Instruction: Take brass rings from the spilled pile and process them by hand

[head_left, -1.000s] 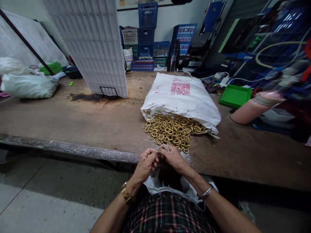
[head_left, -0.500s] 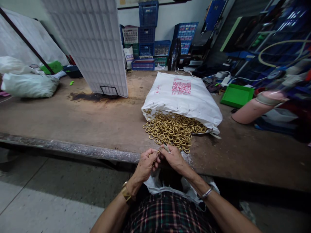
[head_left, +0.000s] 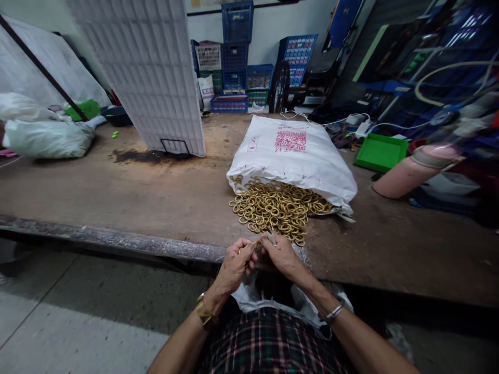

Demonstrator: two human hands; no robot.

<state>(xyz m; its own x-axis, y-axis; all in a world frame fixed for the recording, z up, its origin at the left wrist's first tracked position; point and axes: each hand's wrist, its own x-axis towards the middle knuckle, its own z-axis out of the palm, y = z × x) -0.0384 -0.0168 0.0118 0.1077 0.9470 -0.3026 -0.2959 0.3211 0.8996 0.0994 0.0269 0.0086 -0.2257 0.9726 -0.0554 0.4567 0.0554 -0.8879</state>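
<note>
My left hand point(head_left: 234, 266) is closed at the table's front edge, its thumb and fingers pinching a gold-coloured ring point(head_left: 255, 243). Close beside it, my right hand point(head_left: 284, 256) grips a small flat tool with a pale, blade-like part point(head_left: 271, 238); its exact kind is hard to make out. Just beyond both hands lies a pile of gold-coloured rings point(head_left: 273, 210), spilling from the open mouth of a white sack point(head_left: 265, 145) printed with a red square code. A whitish plastic bag point(head_left: 253, 298) hangs below my hands, at my lap.
A tall white pleated panel point(head_left: 156, 78) stands left of the sack on the brown table point(head_left: 97, 192). To the right are a green tray point(head_left: 380, 153) and a pink bottle point(head_left: 405, 174). Stacked blue crates point(head_left: 236, 57) sit behind, and filled white bags point(head_left: 49, 137) lie far left.
My right hand has shifted slightly right, away from my left, with the blade-like tool. A little more of the ring shows between my hands. The pile and sack look the same.
</note>
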